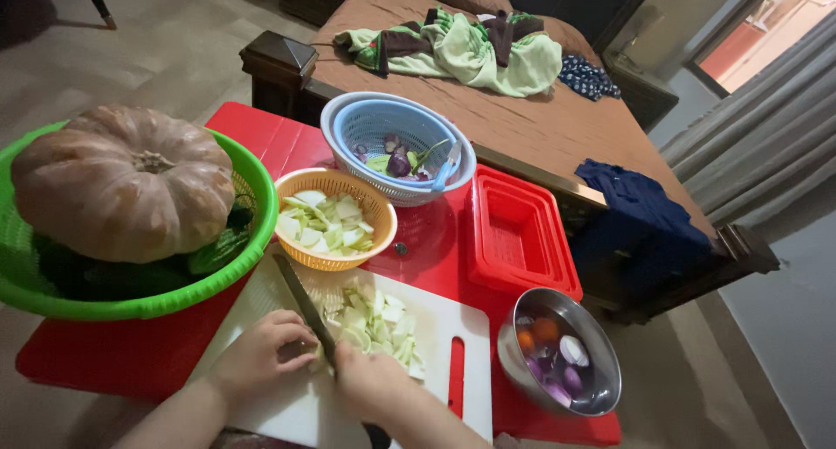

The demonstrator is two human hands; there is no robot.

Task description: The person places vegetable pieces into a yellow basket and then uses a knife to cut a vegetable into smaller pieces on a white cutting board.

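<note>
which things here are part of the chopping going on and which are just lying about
In use: left hand steadying pale vegetable pieces; right hand on the knife; white cutting board; orange basket of cut pieces.

Lying about: pumpkin in green basket; blue colander; red tray; steel bowl; clothes on the bed.

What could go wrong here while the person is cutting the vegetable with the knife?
The left hand holds the pale vegetable pieces right beside the knife blade, so a slip could nick the fingers. The steel bowl sits near the red table edge, and a nudge might tip it off.
</note>
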